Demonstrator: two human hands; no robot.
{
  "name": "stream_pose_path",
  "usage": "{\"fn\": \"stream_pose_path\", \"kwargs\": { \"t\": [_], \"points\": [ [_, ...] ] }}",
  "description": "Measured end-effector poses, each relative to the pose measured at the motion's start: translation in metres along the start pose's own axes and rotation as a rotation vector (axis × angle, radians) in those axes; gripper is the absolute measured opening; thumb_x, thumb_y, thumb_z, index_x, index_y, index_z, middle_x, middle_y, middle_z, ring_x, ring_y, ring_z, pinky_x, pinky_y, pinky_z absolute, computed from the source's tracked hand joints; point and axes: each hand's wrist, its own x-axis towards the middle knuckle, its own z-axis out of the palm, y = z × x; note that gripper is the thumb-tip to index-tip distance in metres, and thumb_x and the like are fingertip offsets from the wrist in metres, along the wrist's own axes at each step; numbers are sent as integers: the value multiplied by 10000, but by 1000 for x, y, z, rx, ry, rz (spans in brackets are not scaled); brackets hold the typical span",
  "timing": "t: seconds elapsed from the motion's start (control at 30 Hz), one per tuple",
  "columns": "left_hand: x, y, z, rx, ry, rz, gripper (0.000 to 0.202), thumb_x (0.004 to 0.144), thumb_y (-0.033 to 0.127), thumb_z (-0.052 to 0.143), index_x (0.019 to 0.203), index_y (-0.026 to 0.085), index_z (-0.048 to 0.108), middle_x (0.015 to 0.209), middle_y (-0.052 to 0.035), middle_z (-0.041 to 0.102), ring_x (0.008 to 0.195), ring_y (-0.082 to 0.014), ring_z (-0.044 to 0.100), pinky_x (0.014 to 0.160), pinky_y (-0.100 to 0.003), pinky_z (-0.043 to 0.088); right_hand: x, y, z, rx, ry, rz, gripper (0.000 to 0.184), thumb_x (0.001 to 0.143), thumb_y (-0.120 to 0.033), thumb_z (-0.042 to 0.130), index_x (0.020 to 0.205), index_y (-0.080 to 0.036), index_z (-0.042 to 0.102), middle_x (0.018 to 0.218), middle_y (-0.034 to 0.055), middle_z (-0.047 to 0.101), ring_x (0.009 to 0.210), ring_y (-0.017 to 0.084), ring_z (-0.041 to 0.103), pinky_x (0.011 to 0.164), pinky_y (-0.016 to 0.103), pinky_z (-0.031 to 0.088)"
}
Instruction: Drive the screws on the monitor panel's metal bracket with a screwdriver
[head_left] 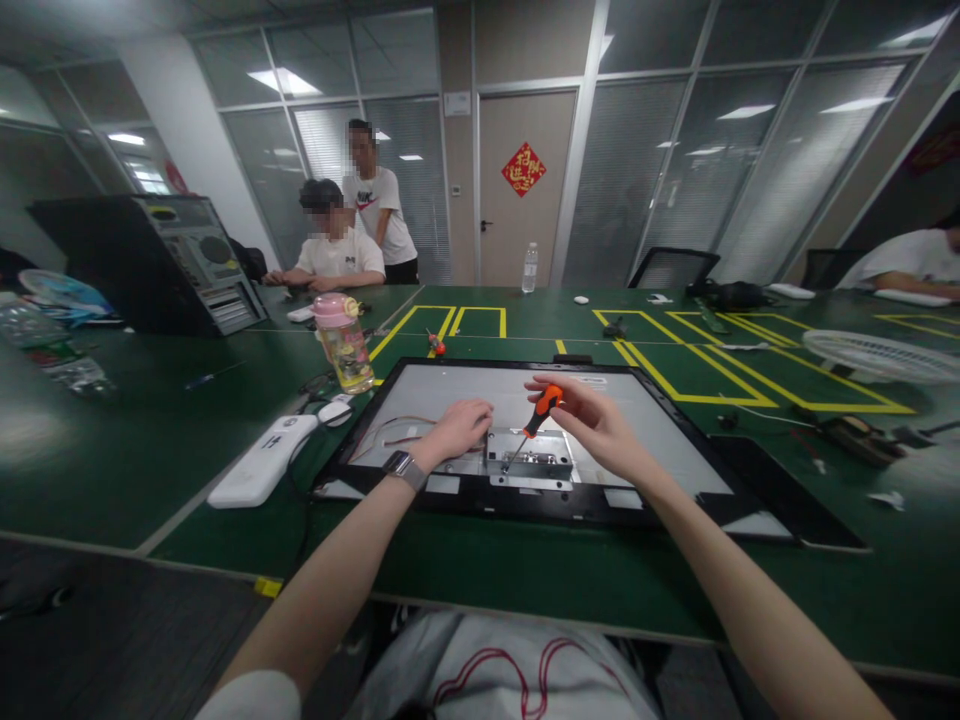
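Note:
A flat display panel (637, 405) with a black frame lies back side up on the green table in front of me. Near its front edge sits a silver metal bracket (559, 447). My left hand (463, 428), fingers curled, presses against the bracket's left side; its fingertips are partly hidden. A screwdriver (545, 405) with an orange and black handle leans in my right hand (596, 420), between thumb and fingers. Its shaft slants down and left, and the tip meets the bracket's front left part. Thin brown cables run across the panel left of the bracket.
To the left are a white handheld device (264, 460), a pink-lidded bottle (343, 345) and a black computer tower (161, 262). A black strip (780, 492) lies at the panel's right. Beyond stand a clear bottle (530, 268) and yellow tape outlines. Other people are across the table.

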Motion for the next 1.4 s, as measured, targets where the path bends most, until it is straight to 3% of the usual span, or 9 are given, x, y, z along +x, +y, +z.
{"fn": "stream_pose_path", "kwargs": {
  "t": [0.17,0.23,0.33,0.43,0.63,0.83,1.0,1.2,1.4],
  "points": [
    [0,0,0,2,-10,1,232,978,243,426,999,186,650,1253,-94,662,1163,-226,594,1050,-389,434,0,2,2,-151,62,2,302,852,-299,699,1151,-262,673,1026,59,724,820,196,706,828,406,618],
    [0,0,0,-1,-11,3,236,977,244,423,1002,184,650,1252,-96,661,1163,-226,593,1050,-393,435,-1,3,3,-157,65,-21,324,870,-270,672,1193,-252,652,999,62,725,847,202,707,856,413,608],
    [0,1,0,2,-7,3,234,978,248,424,1011,186,646,1253,-94,659,1171,-227,587,1054,-394,434,-3,2,5,-100,15,-59,400,915,-231,584,1314,-253,566,1117,90,710,969,217,712,939,443,579],
    [0,1,-1,0,-5,1,232,980,248,421,995,186,644,1252,-94,659,1171,-228,587,1055,-388,431,-4,0,6,-110,-19,-79,389,923,-217,554,1309,-266,558,1208,101,682,1019,226,704,961,459,566],
    [1,0,1,2,-6,7,237,976,240,420,982,182,649,1235,-99,663,1172,-230,589,1050,-388,435,-1,4,6,-209,55,-44,332,867,-262,675,1195,-257,625,912,44,708,796,207,710,828,412,612],
    [0,-1,1,-7,2,8,235,976,243,426,998,185,653,1246,-96,660,1174,-234,587,1057,-401,435,-3,4,11,-190,-21,-70,435,894,-191,594,1318,-258,526,1026,72,721,919,219,724,894,433,595],
    [0,1,0,13,0,-6,233,983,247,423,1013,192,648,1248,-88,663,1175,-232,590,1059,-395,434,-5,0,13,-259,-73,-86,406,904,-172,562,1300,-254,533,1052,83,719,925,223,713,886,444,584],
    [0,2,0,7,-4,-8,223,979,237,432,971,185,648,1237,-86,669,1164,-228,598,1034,-379,446,-2,6,8,-113,116,-45,378,904,-253,626,1268,-250,526,1016,68,714,935,233,734,910,457,592],
    [0,1,-1,8,-9,8,231,987,234,421,984,178,645,1258,-95,658,1177,-233,594,1047,-379,432,0,4,-4,-7,423,-51,324,886,-287,657,1190,-280,545,984,24,660,756,188,740,772,405,639]
  ]
}}
